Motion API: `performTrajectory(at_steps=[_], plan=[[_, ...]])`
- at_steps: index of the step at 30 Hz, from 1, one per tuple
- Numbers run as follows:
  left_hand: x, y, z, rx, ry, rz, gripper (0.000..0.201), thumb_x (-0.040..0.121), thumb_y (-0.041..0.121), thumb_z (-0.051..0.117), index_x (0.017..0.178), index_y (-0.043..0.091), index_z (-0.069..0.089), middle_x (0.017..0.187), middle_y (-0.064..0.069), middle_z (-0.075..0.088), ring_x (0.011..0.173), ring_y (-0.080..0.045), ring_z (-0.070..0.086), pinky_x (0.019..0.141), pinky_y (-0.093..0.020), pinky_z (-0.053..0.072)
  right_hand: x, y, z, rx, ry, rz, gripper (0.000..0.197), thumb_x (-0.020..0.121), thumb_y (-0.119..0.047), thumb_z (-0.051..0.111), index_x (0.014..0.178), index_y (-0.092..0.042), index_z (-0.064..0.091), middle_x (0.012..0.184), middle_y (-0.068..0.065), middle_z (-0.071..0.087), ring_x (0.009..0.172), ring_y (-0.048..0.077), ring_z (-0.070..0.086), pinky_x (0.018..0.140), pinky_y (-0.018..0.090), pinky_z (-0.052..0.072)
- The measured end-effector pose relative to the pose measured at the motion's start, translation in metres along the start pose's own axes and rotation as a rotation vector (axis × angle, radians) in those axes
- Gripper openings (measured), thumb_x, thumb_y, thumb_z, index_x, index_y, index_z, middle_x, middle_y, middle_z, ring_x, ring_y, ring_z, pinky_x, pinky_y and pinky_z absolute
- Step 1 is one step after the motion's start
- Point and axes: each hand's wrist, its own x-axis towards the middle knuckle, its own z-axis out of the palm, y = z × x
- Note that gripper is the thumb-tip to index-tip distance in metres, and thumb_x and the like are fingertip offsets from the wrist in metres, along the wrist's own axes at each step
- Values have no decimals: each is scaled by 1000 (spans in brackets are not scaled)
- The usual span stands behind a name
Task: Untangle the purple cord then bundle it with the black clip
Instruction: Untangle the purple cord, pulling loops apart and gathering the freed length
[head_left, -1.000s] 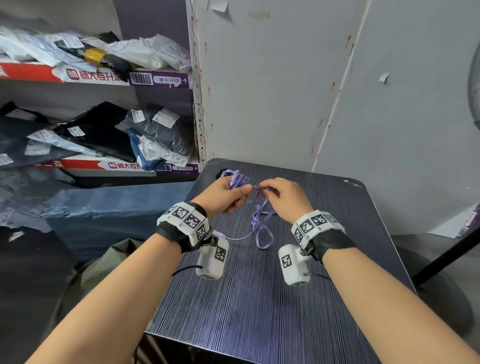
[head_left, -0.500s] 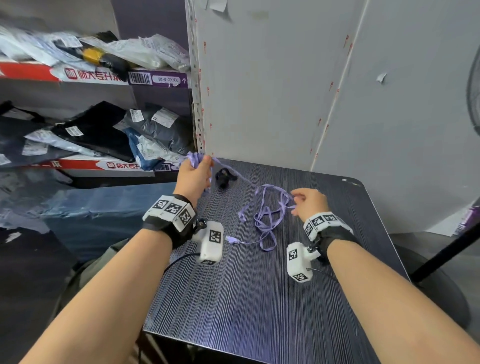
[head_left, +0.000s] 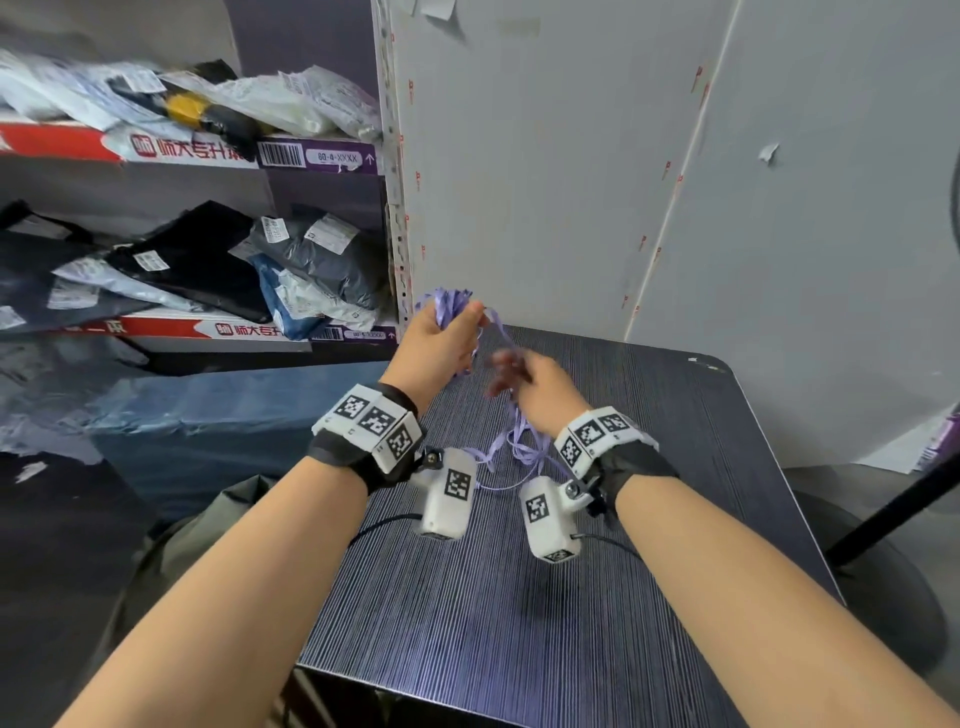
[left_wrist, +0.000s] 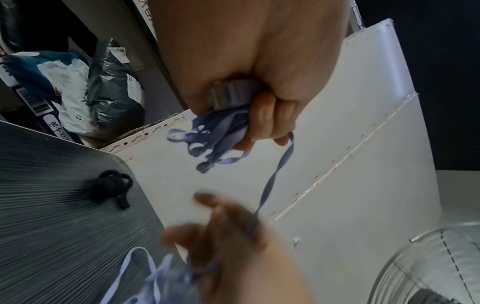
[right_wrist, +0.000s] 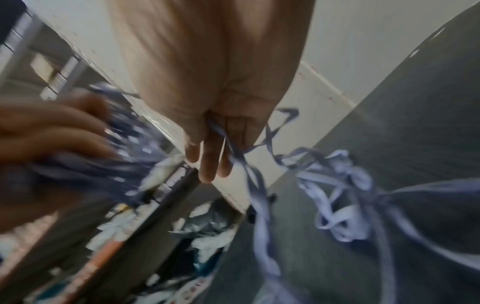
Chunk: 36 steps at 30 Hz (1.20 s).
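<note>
My left hand (head_left: 441, 338) is raised over the table's far left corner and grips a bunch of loops of the purple cord (head_left: 451, 306). The left wrist view shows its fingers (left_wrist: 265, 117) curled round the cord (left_wrist: 221, 133). From there one strand runs down to my right hand (head_left: 524, 382), blurred, which pinches it between its fingers (right_wrist: 215, 156). The remaining cord (head_left: 519, 447) lies tangled on the dark striped table (head_left: 519, 623), and its tangle (right_wrist: 337, 185) also shows in the right wrist view. The black clip (left_wrist: 110, 189) lies on the table near that corner, hidden in the head view.
Shelves (head_left: 208, 332) stacked with bagged parcels stand at the left. White wall panels (head_left: 571, 182) rise right behind the table. A black pole (head_left: 893, 509) slants at the right, and a wire fan guard (left_wrist: 428, 267) shows at the wrist view's edge.
My right hand has come up and to the left, from the table's right side to just beside my left hand, bringing a strand along. The left hand has stayed raised with the bunch.
</note>
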Motion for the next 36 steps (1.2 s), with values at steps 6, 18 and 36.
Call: performTrajectory(at_steps=[6,18,36], plan=[[10,15,-33,-54,218,-13,20,98,28,47,87,16,57,59,11,50,49,-2,46,50,-16,43,-19,52,-28,-470,-43,187,27,99,-30,41,102,-13,62,89,8,65,79,26,63,70,34,50],[9,-5,-8,-63,141,-44,29,100,21,42,73,15,51,42,14,32,36,-1,27,38,-13,25,-10,-1,-21,-419,27,-149,55,88,-22,58,139,-20,37,137,1,45,128,17,38,107,35,32],[12,7,-21,-172,188,28,20,101,21,40,91,6,49,39,13,32,35,1,28,39,-12,30,-25,54,-40,-735,-131,183,31,96,-26,47,125,-15,52,124,8,57,110,24,56,89,31,43]])
